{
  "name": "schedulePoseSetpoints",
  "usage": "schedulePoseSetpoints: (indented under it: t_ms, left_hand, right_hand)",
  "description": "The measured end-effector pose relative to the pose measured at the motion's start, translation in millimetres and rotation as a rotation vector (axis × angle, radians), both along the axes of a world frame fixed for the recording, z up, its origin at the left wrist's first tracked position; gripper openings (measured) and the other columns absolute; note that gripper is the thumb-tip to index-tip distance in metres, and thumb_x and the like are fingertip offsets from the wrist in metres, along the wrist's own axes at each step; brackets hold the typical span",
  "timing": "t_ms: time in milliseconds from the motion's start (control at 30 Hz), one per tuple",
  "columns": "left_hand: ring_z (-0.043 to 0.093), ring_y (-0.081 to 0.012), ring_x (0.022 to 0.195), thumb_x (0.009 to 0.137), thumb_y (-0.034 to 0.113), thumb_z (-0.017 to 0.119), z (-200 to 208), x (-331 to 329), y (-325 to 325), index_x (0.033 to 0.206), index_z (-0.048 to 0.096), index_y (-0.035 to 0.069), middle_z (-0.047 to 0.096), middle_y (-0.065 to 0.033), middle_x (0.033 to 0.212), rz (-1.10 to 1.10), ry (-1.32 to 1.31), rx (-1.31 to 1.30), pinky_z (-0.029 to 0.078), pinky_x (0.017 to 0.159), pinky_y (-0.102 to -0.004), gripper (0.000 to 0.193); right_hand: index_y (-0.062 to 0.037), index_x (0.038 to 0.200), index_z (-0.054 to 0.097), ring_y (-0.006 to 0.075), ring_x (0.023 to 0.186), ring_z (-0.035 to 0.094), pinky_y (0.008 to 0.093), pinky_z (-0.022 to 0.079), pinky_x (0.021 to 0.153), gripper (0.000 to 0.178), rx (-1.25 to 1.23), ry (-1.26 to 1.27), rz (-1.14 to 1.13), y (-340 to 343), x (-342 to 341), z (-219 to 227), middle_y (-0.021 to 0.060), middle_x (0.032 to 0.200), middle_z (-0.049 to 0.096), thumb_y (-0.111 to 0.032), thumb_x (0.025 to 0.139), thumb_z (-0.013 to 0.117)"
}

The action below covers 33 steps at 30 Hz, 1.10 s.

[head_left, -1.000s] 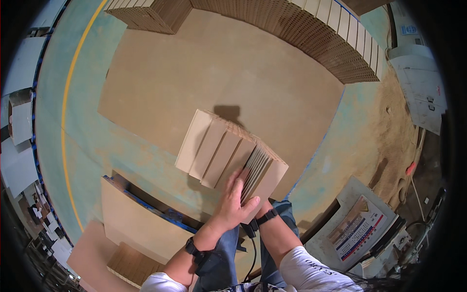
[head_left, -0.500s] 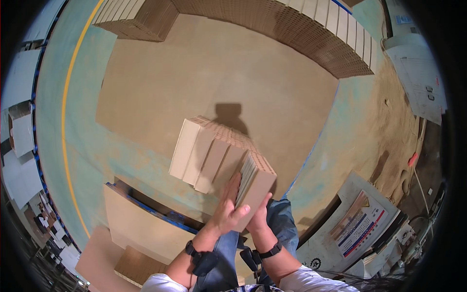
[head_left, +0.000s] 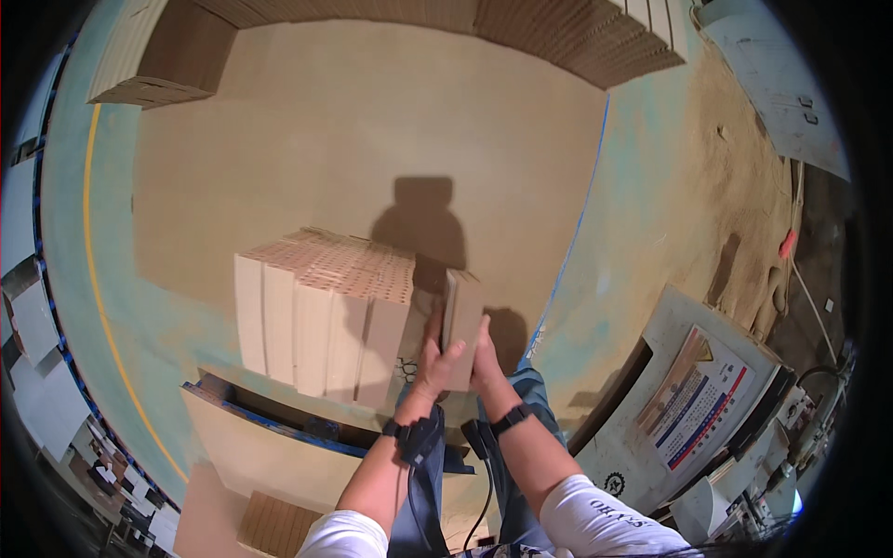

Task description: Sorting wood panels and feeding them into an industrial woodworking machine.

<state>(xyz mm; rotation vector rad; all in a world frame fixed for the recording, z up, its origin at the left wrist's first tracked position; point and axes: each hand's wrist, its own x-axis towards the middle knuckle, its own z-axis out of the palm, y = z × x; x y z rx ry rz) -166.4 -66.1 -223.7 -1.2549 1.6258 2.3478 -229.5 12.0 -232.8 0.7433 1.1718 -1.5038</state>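
Observation:
A small bundle of tan boards (head_left: 463, 325) stands on edge in front of me, held between both palms. My left hand (head_left: 435, 367) is pressed to its left face, with the thumb over the near edge. On the opposite face, my right hand (head_left: 486, 358) grips it, its fingers partly hidden. To the left stands a larger row of similar boards (head_left: 316, 325), packed side by side, with many small holes along the upper edges. A narrow gap separates this row from the held bundle.
A wide brown sheet (head_left: 307, 130) covers the floor ahead. Stacked boards (head_left: 577, 37) line its far side, with another stack (head_left: 186, 51) at far left. A blue-edged, board-topped stand (head_left: 260, 432) is near left. A grey cabinet with a poster (head_left: 693, 400) stands near right.
The held bundle, earlier tilted and close against the row, now stands more upright and apart from it. The view has shifted, so the row appears farther left.

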Motion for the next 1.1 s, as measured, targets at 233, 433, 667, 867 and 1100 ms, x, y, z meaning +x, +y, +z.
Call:
schedulePoseSetpoints:
  t_ms: [233,433,667,867,1100]
  left_hand:
    - [0.030,-0.0281,0.125,0.073,0.032,0.056,-58.5,12.2,-13.3,0.134,0.025,-0.002,0.032,-0.0191,0.135,0.120,-0.016,-0.090,0.023,0.103,-0.0365,0.077]
    - [0.034,-0.0273,0.123,0.080,0.036,0.053,-38.9,32.8,1.2,0.134,0.026,-0.002,0.035,-0.0189,0.132,0.048,-0.276,-0.067,0.026,0.101,-0.0339,0.071]
    - [0.051,-0.0242,0.101,0.083,0.033,0.058,43.5,181.4,44.4,0.114,0.048,-0.005,0.055,-0.0167,0.109,0.302,-0.793,0.040,0.037,0.088,-0.0316,0.051]
    - [0.052,-0.0174,0.082,0.079,0.033,0.062,175.0,194.9,44.7,0.101,0.051,0.002,0.052,-0.0061,0.087,0.400,-0.860,0.468,0.044,0.072,-0.0324,0.040]
    - [0.057,-0.0196,0.078,0.087,0.027,0.051,297.3,136.7,16.2,0.096,0.056,0.001,0.060,-0.0089,0.084,-0.043,-0.406,0.635,0.047,0.068,-0.0306,0.028]
  right_hand:
    - [-0.0032,0.126,0.040,0.0201,0.109,0.047,0.0316,0.038,0.091,0.061,0.052,-0.050,0.113,-25.7,-4.6,-28.5,0.0101,0.120,0.048,-0.051,0.092,0.027]
    - [-0.0023,0.129,0.037,0.0212,0.116,0.041,0.0343,0.034,0.096,0.071,0.130,-0.015,0.144,-20.4,6.7,-44.8,0.0091,0.127,0.044,-0.060,0.088,0.028]
    - [-0.0013,0.132,0.032,0.0228,0.121,0.037,0.0344,0.030,0.100,0.078,-0.038,-0.261,-0.081,-85.6,32.9,-22.6,0.0102,0.135,0.037,-0.064,0.085,0.029]
    - [-0.0005,0.137,0.019,0.0230,0.132,0.016,0.0355,0.015,0.106,0.080,0.151,-0.055,0.132,-53.7,-15.7,38.0,0.0113,0.144,0.019,-0.062,0.086,0.028]
    - [-0.0102,0.132,0.033,0.0192,0.109,0.048,0.0438,0.033,0.092,0.059,0.311,0.037,0.134,163.8,-24.0,233.5,0.0091,0.123,0.051,-0.052,0.090,0.033]
